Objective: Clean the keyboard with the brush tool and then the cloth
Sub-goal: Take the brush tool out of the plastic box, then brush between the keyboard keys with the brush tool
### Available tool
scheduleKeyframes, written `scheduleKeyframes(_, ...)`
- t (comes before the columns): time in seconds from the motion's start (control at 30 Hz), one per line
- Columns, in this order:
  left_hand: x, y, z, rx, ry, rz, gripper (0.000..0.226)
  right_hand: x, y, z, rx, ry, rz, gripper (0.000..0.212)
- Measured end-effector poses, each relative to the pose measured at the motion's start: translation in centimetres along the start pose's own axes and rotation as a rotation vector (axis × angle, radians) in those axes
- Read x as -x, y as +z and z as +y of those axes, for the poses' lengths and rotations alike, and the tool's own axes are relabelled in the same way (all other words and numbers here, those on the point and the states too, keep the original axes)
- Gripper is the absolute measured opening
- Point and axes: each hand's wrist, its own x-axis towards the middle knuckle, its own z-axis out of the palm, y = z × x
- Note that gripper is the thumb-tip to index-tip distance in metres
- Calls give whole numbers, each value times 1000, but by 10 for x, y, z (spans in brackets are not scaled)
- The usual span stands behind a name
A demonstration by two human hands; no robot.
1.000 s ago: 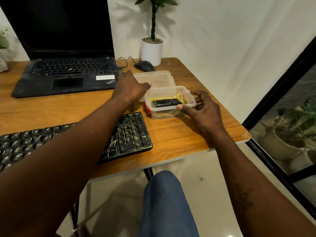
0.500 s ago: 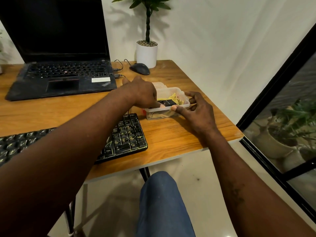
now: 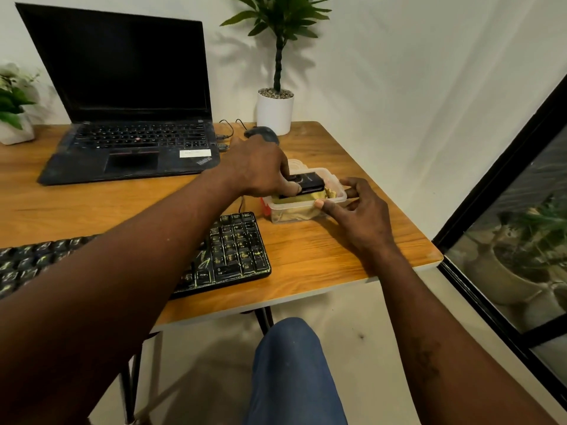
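Keyboard (image 3: 227, 256): black, flat on the near part of a wooden table (image 3: 322, 256), left half hidden under the left forearm, right end just short of a clear plastic tub (image 3: 294, 210). Table: orange-brown grain, pale edge, dark legs, set against a white wall (image 3: 399, 87); pale floor below, dark-framed glass door (image 3: 506, 194) to the right with potted greenery behind it. Further back, an open laptop (image 3: 129, 118) with dark screen, a mouse (image 3: 264, 133) beside it, a white-potted plant (image 3: 276, 108) at the wall, another small plant (image 3: 12, 108) at the far left edge. Tub near the right side of the table, lid off, holding a yellow cloth (image 3: 319, 196); what looks like the lid partly seen just behind. Brush tool (image 3: 306, 183): small, black, raised at the tub's rim above the cloth, pinched by the left hand (image 3: 260, 170), fingers closed around its left end. Right hand (image 3: 356, 213) against the tub's right side, thumb on the front wall and fingers at the rim, steadying it. Blue-clad knee (image 3: 291, 363) below the table edge.
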Motion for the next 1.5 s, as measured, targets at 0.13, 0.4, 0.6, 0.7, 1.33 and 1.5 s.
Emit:
scheduleKeyframes(0.13,24,-4,1,44,21,254,59,-2,0,3,48,-42,71,80)
scheduleKeyframes(0.4,86,8,4,28,75,580,66,8,3,-2,241,-393,286,66)
scheduleKeyframes(0.6,131,5,11,70,93,766,60,55,25,-61,-237,-330,215,42)
scheduleKeyframes(0.7,151,6,12,97,62,802,56,76,33,-108,-493,-189,50,56)
scheduleKeyframes(1.33,240,16,-23,359,-288,791,63,116,78,-190,-891,34,-371,67)
scheduleKeyframes(1.5,257,15,-36,345,-341,820,59,124,98,-205,-851,1,-407,72)
